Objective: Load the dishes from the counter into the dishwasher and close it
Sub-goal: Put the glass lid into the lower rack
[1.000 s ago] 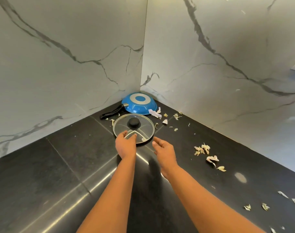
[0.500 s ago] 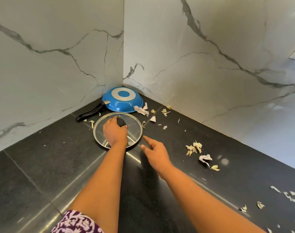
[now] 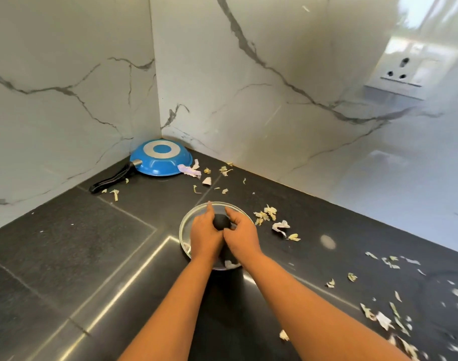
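Two hands on the glass lid

Both hands met over the glass lid (image 3: pixel 186 227) on the dark bench (image 3: pixel 66 256). The left hand (image 3: pixel 205 234) and right hand (image 3: pixel 242 237) lay side by side, fingers curled around the lid's black knob (image 3: pixel 220 221) between them. Whether the lid touched the bench could not be told. Beyond the grip, in the corner, a blue pan (image 3: pixel 161 157) lay upside down, its black handle (image 3: pixel 110 179) pointing left. Pale peel scraps (image 3: pixel 267 214) lay just right of the grip. A wall socket (image 3: pixel 402 71) sat on the marble wall (image 3: pixel 274 74), far up to the right.
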